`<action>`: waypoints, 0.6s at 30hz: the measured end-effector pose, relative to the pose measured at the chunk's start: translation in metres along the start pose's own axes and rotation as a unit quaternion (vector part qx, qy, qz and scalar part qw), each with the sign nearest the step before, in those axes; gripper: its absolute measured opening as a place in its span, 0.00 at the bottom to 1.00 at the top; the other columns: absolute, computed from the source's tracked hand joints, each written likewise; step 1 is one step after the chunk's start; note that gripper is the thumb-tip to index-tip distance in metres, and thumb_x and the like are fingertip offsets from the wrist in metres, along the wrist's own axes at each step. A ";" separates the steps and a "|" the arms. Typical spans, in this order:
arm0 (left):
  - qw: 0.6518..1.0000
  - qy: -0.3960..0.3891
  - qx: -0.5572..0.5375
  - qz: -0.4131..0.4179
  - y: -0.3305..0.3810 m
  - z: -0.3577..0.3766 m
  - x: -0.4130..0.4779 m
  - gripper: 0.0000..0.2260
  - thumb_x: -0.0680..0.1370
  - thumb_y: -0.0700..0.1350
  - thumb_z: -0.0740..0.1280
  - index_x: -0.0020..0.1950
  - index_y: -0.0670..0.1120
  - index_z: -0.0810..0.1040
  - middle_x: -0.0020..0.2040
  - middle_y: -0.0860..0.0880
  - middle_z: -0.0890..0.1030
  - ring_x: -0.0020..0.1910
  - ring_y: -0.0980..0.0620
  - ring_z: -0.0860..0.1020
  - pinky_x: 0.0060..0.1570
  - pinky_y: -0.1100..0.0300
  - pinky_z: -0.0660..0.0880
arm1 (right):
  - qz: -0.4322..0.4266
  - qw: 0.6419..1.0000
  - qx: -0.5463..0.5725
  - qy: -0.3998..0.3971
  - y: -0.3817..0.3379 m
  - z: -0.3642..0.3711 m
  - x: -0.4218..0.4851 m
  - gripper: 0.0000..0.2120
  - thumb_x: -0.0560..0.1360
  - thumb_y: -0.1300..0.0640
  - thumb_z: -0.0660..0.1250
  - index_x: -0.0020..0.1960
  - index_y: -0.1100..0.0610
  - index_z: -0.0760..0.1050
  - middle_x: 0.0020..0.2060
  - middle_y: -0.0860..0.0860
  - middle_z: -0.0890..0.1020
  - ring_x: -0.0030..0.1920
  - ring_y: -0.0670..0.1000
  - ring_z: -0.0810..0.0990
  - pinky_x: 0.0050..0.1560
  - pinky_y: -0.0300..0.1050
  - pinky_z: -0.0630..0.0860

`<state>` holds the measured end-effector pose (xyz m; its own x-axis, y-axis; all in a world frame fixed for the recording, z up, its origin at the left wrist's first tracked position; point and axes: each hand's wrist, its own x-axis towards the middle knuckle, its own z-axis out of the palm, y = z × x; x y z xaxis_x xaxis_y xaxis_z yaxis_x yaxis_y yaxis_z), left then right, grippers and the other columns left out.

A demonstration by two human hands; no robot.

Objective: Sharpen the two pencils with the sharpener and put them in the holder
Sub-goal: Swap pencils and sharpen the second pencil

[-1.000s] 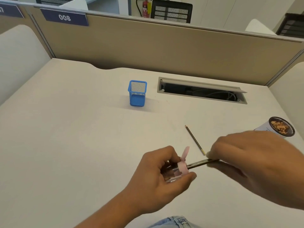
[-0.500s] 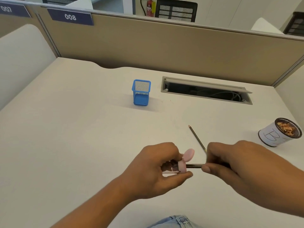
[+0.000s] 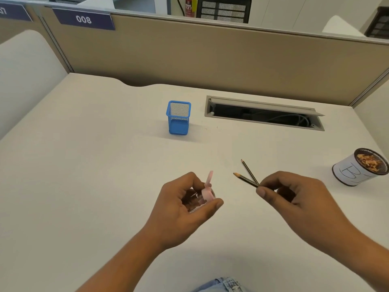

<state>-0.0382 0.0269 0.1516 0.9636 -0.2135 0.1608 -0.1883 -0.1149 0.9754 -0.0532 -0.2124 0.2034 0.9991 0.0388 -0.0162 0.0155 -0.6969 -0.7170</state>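
Two hands are working above the desk (image 3: 84, 165): the left hand (image 3: 185, 205) is closing around one pink sharpener (image 3: 205, 193) (shavings are showing inside its clear body), and the right hand (image 3: 294, 194) is pinching one dark pencil (image 3: 245, 179), its tip bare wood and now pulled out of the sharpener. A second pencil (image 3: 248, 170) is lying just behind. Farther away, one empty blue mesh holder (image 3: 179, 119) is standing.

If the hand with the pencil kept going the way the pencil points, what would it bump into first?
Probably nothing soon. The right hand holds its pencil pointing up-left over bare desk. The line passes between the left hand and the blue holder, though depth is hard to judge.
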 end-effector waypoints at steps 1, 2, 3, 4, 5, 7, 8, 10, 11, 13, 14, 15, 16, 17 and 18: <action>1.000 0.003 0.003 -0.001 -0.001 0.001 -0.001 0.09 0.69 0.52 0.76 0.39 0.55 0.75 0.36 0.56 0.83 0.34 0.56 0.80 0.36 0.69 0.75 | 0.016 0.999 0.031 0.004 0.006 0.006 0.002 0.02 0.73 0.50 0.73 0.43 0.43 0.81 0.27 0.41 0.79 0.25 0.44 0.71 0.26 0.28 0.67; 1.000 0.005 0.007 -0.002 -0.003 0.002 -0.001 0.09 0.69 0.53 0.76 0.39 0.56 0.75 0.37 0.56 0.83 0.36 0.54 0.82 0.37 0.69 0.75 | 0.029 0.998 0.059 0.008 0.012 0.012 0.004 0.05 0.73 0.53 0.74 0.43 0.42 0.82 0.28 0.42 0.81 0.26 0.45 0.73 0.27 0.29 0.69; 1.000 0.007 0.009 -0.004 -0.004 0.003 -0.001 0.09 0.69 0.53 0.75 0.39 0.56 0.75 0.37 0.56 0.83 0.37 0.52 0.82 0.37 0.69 0.76 | 0.045 0.995 0.085 0.015 0.019 0.018 0.007 0.08 0.73 0.55 0.74 0.44 0.41 0.82 0.31 0.43 0.83 0.27 0.45 0.77 0.28 0.31 0.72; 1.000 0.008 0.008 -0.006 -0.005 0.004 -0.001 0.09 0.69 0.53 0.75 0.39 0.56 0.75 0.37 0.57 0.83 0.38 0.50 0.83 0.38 0.69 0.76 | 0.067 0.991 0.111 0.025 0.025 0.025 0.010 0.10 0.73 0.56 0.75 0.44 0.40 0.82 0.34 0.43 0.85 0.28 0.45 0.81 0.29 0.33 0.74; 1.000 0.008 0.007 -0.008 -0.007 0.004 -0.001 0.09 0.69 0.53 0.75 0.39 0.57 0.75 0.37 0.57 0.83 0.39 0.50 0.83 0.39 0.68 0.77 | 0.088 0.986 0.135 0.034 0.031 0.032 0.013 0.11 0.72 0.57 0.76 0.43 0.40 0.81 0.36 0.42 0.86 0.29 0.46 0.83 0.29 0.36 0.75; 1.000 0.007 0.009 -0.011 -0.009 0.006 0.002 0.09 0.69 0.53 0.75 0.39 0.58 0.75 0.37 0.57 0.83 0.39 0.51 0.83 0.39 0.69 0.77 | 0.124 0.977 0.167 0.054 0.045 0.045 0.021 0.10 0.71 0.58 0.77 0.42 0.43 0.82 0.38 0.41 0.86 0.29 0.47 0.85 0.31 0.40 0.74; 1.000 0.006 0.011 -0.011 -0.010 0.007 0.003 0.09 0.70 0.53 0.75 0.39 0.58 0.75 0.37 0.57 0.83 0.37 0.53 0.82 0.38 0.69 0.76 | 0.137 0.973 0.171 0.067 0.053 0.051 0.026 0.08 0.71 0.57 0.78 0.41 0.45 0.82 0.36 0.41 0.86 0.28 0.46 0.84 0.32 0.40 0.73; 1.000 0.001 0.005 -0.013 -0.011 0.009 0.005 0.09 0.70 0.51 0.75 0.38 0.56 0.75 0.37 0.58 0.83 0.33 0.58 0.79 0.36 0.71 0.74 | 0.150 0.969 0.175 0.091 0.066 0.061 0.035 0.05 0.71 0.55 0.77 0.39 0.47 0.83 0.32 0.40 0.85 0.27 0.43 0.79 0.31 0.35 0.73; 1.000 -0.002 0.002 -0.013 -0.012 0.010 0.006 0.09 0.70 0.51 0.75 0.38 0.56 0.75 0.36 0.58 0.82 0.32 0.59 0.78 0.35 0.72 0.73 | 0.153 0.967 0.178 0.102 0.072 0.065 0.040 0.05 0.72 0.54 0.76 0.38 0.47 0.83 0.31 0.40 0.84 0.26 0.42 0.78 0.29 0.31 0.72; 1.000 -0.005 0.004 -0.015 -0.014 0.011 0.007 0.09 0.70 0.51 0.75 0.38 0.55 0.75 0.36 0.58 0.82 0.32 0.60 0.77 0.35 0.72 0.72 | 0.161 0.964 0.178 0.117 0.083 0.072 0.048 0.06 0.75 0.53 0.74 0.39 0.48 0.83 0.27 0.38 0.81 0.25 0.41 0.74 0.27 0.29 0.70; 1.000 -0.006 0.006 -0.017 -0.015 0.012 0.008 0.09 0.70 0.51 0.75 0.38 0.56 0.75 0.36 0.58 0.82 0.32 0.59 0.77 0.35 0.71 0.73 | 0.166 0.963 0.176 0.121 0.088 0.075 0.051 0.06 0.76 0.51 0.72 0.40 0.49 0.83 0.26 0.38 0.80 0.24 0.41 0.72 0.26 0.30 0.69; 1.000 -0.007 0.005 -0.020 -0.017 0.013 0.008 0.09 0.70 0.51 0.75 0.38 0.56 0.75 0.36 0.57 0.82 0.32 0.59 0.77 0.35 0.71 0.73 | 0.172 0.962 0.174 0.122 0.093 0.077 0.055 0.06 0.77 0.50 0.71 0.42 0.49 0.83 0.26 0.38 0.79 0.25 0.42 0.70 0.27 0.31 0.68; 1.000 -0.007 0.003 -0.024 -0.019 0.014 0.010 0.09 0.70 0.51 0.75 0.38 0.55 0.75 0.36 0.57 0.82 0.32 0.59 0.77 0.35 0.70 0.73 | 0.179 0.961 0.170 0.121 0.099 0.080 0.058 0.07 0.78 0.49 0.69 0.44 0.49 0.84 0.28 0.40 0.79 0.27 0.43 0.71 0.29 0.33 0.68; 1.000 -0.008 0.001 -0.027 -0.020 0.015 0.010 0.10 0.70 0.51 0.75 0.38 0.54 0.75 0.36 0.57 0.82 0.31 0.60 0.76 0.34 0.70 0.73 | 0.183 0.962 0.166 0.120 0.104 0.083 0.060 0.07 0.79 0.49 0.68 0.47 0.49 0.84 0.32 0.42 0.80 0.30 0.47 0.73 0.31 0.37 0.69; 1.000 -0.009 -0.004 -0.029 -0.021 0.016 0.011 0.10 0.70 0.50 0.75 0.38 0.54 0.75 0.36 0.57 0.82 0.31 0.60 0.76 0.34 0.71 0.72 | 0.185 0.963 0.158 0.119 0.107 0.085 0.062 0.07 0.79 0.50 0.67 0.50 0.49 0.84 0.35 0.44 0.80 0.32 0.49 0.74 0.33 0.39 0.69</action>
<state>-0.0271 0.0116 0.1304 0.9694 -0.2235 0.1018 -0.1310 -0.1201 0.9841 0.0073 -0.2240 0.0661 0.9154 -0.3611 -0.1777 -0.3179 -0.3781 -0.8695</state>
